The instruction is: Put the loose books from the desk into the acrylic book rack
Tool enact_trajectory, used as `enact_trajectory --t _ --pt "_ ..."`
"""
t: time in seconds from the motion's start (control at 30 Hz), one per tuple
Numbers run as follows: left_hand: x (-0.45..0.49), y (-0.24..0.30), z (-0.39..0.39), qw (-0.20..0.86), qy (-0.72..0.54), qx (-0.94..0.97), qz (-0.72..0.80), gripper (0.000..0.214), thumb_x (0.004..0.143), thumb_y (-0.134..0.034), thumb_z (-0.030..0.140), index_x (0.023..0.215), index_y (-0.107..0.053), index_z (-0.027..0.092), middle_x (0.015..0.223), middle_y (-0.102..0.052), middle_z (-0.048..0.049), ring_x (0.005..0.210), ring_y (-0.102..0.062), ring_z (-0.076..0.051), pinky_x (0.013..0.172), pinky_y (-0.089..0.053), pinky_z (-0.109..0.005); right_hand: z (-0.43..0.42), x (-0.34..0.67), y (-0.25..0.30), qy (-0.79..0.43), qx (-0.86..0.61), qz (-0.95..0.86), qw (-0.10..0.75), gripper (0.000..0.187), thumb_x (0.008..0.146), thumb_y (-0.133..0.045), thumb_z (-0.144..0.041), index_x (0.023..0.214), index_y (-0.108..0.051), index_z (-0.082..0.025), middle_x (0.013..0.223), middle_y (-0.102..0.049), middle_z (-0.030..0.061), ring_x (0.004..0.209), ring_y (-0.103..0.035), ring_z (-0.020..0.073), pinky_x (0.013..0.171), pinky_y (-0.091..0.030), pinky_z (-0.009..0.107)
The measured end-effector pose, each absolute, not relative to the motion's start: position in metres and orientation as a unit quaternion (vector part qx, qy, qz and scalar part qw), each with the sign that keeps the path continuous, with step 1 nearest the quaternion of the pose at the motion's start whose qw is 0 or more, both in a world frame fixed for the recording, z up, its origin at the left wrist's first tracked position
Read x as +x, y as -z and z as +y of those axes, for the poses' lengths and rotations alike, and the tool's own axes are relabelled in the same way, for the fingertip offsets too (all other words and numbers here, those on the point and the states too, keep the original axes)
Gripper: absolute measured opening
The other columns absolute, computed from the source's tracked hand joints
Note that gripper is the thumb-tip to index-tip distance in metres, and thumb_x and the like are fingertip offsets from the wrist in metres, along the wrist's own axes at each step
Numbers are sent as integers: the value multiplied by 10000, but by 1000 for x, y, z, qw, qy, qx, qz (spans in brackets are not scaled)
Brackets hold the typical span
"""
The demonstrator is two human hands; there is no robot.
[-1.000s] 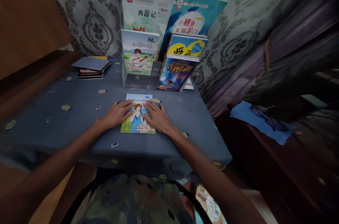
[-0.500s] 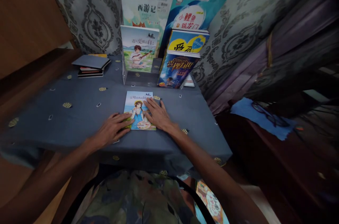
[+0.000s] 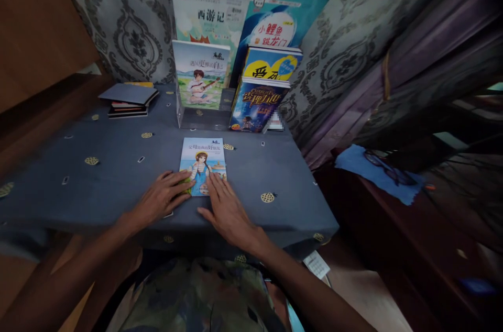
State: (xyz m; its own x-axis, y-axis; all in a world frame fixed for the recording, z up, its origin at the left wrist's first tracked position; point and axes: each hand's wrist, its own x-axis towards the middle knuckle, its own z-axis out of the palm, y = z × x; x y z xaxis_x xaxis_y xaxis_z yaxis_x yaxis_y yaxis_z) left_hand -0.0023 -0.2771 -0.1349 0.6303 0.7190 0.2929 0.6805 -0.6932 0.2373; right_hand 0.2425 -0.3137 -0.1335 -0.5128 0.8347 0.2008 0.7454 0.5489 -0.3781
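A small paperback book (image 3: 201, 162) lies face up on the cloth-covered table (image 3: 275, 164), its cover showing a girl in a yellow hat and blue overalls. My left hand (image 3: 167, 196) rests at the book's lower left edge, fingertips over its margin, fingers stretched out. Across the lower right corner of the cover lies my right hand (image 3: 226, 206), its fingers extended and thumb spread to the left. Both hands lie flat and neither grasps the book. Part of the cover's bottom is hidden under the fingers.
Behind the book stands a clear book rack (image 3: 204, 118) with several upright books, among them a dark blue one (image 3: 257, 107). A stack of books (image 3: 129, 99) lies at the back left. To the right, glasses (image 3: 389, 167) rest on a blue cloth (image 3: 353, 164) on a dark red surface.
My right hand has slid down and toward me, from the cover's right side to its lower right corner, uncovering the title. My left hand stays at the left edge. The view has shifted slightly.
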Motion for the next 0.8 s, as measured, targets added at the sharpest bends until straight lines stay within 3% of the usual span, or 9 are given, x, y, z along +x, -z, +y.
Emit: enact_trajectory --t 0.3,0.57,0.8 --pt "1 123 -271 98 -174 892 405 388 1023 -437 421 1329 -637 290 1428 -593 -76 1282 -556 -244 1075 -435 -459 -300 270 120 -127 -515 -836 139 545 1048 -352 -454 1499 -442 -163 1585 -411 147 1499 -336 267 1224 -267 553" --pt "11 120 -233 67 -150 886 435 452 1027 -399 460 1393 -575 262 1452 -554 -107 1306 -511 -282 1040 -442 -483 -245 257 109 -147 -540 -820 117 543 1037 -383 -430 1482 -466 -129 1577 -415 170 1496 -333 305 1207 -250 569" --pt "19 127 -184 10 -160 852 498 438 1014 -404 401 1370 -593 230 1412 -568 -134 1269 -535 -295 1013 -470 -485 -193 258 113 -138 -556 -805 153 474 1005 -427 -270 1455 -501 -142 1570 -432 164 1464 -394 246 1211 -261 494"
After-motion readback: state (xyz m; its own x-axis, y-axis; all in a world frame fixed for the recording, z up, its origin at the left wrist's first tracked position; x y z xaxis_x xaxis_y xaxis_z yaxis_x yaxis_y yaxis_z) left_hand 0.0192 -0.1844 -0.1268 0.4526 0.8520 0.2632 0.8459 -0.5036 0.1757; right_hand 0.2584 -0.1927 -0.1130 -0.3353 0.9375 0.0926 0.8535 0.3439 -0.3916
